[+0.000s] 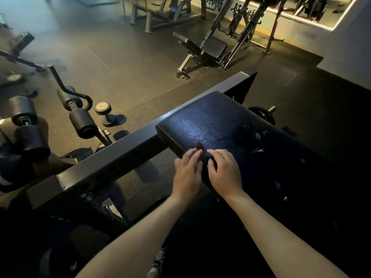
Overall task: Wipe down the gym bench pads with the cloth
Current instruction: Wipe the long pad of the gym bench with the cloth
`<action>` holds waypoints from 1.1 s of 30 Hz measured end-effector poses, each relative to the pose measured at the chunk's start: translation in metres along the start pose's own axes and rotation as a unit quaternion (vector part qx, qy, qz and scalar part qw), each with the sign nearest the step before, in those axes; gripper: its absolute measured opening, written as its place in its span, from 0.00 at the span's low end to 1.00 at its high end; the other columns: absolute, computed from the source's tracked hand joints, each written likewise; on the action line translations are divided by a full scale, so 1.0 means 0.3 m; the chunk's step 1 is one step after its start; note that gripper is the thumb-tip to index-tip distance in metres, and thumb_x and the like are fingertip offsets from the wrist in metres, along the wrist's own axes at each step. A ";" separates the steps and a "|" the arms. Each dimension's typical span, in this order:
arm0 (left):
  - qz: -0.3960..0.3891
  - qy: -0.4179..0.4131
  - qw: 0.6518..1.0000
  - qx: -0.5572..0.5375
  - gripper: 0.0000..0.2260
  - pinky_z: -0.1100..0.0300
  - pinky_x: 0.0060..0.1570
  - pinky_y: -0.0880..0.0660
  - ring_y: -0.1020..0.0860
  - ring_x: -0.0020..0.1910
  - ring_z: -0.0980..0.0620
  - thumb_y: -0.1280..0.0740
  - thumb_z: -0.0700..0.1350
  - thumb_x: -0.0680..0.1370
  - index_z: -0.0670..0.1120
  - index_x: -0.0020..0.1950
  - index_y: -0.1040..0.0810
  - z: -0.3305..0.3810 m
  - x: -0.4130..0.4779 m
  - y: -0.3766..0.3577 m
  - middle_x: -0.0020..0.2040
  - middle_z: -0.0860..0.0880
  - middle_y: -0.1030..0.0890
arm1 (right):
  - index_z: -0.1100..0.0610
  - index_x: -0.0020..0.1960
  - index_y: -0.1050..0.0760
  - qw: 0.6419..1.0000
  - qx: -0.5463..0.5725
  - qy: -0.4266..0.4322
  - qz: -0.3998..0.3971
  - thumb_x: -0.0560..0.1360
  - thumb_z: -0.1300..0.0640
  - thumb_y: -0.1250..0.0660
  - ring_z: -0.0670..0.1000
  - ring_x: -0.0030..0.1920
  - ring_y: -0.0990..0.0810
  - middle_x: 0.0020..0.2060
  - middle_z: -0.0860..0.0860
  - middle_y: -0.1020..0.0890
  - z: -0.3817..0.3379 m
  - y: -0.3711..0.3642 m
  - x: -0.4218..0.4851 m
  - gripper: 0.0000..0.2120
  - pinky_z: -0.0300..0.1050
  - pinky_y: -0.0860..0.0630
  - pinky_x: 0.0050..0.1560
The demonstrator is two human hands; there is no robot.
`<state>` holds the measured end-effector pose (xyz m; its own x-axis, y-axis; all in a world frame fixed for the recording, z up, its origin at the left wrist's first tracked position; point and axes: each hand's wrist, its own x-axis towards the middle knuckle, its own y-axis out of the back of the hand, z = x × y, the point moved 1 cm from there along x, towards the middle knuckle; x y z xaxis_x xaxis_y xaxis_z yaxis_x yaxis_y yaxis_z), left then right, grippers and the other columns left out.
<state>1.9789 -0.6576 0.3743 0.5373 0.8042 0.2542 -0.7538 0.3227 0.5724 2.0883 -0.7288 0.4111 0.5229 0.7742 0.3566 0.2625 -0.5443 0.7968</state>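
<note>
Starting at the pad (210,121) edge, wiping is judged barely begun: left hand (187,173) flat, right hand (225,173) curled, hold on the reddish cloth (199,147) not discernible; a sweep across is needed.

Ahead of the left hand (187,173) and right hand (224,173), the pad (216,121) lies open to its far end, broken only by a small reddish thing (199,146) at the left fingertips, perhaps cloth. Left of the left hand, a steel beam (130,149) slants close by, leaving a gap down to the floor. Right of the right hand, torn patches (259,135) roughen the cover.
</note>
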 end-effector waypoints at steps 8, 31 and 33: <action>0.020 0.039 0.998 0.043 0.18 0.57 0.60 0.33 0.36 0.60 0.54 0.41 0.49 0.84 0.52 0.75 0.29 -0.014 0.116 0.069 0.72 0.55 0.32 | 0.60 0.60 0.20 0.999 0.039 0.019 0.004 0.76 0.61 0.34 0.54 0.54 0.23 0.52 0.52 0.19 0.029 0.025 -0.023 0.14 0.46 0.29 0.63; -0.022 0.015 0.995 0.094 0.21 0.58 0.57 0.30 0.35 0.58 0.51 0.45 0.56 0.82 0.57 0.75 0.30 0.096 -0.059 -0.046 0.72 0.58 0.31 | 0.58 0.59 0.20 0.996 0.076 -0.032 0.028 0.77 0.55 0.38 0.54 0.52 0.24 0.50 0.52 0.18 0.056 0.076 -0.062 0.15 0.50 0.27 0.58; -0.031 0.003 0.997 0.064 0.23 0.63 0.59 0.36 0.36 0.57 0.53 0.47 0.57 0.81 0.56 0.75 0.29 0.128 -0.114 -0.062 0.72 0.59 0.31 | 0.57 0.58 0.20 0.992 0.111 -0.048 0.044 0.77 0.55 0.37 0.51 0.50 0.23 0.48 0.50 0.18 0.064 0.097 -0.085 0.14 0.49 0.26 0.57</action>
<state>1.9890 -0.7103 0.3849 0.5785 0.7879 0.2111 -0.6647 0.3054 0.6818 2.0981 -0.7704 0.4157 0.6235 0.6924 0.3631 0.3790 -0.6738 0.6343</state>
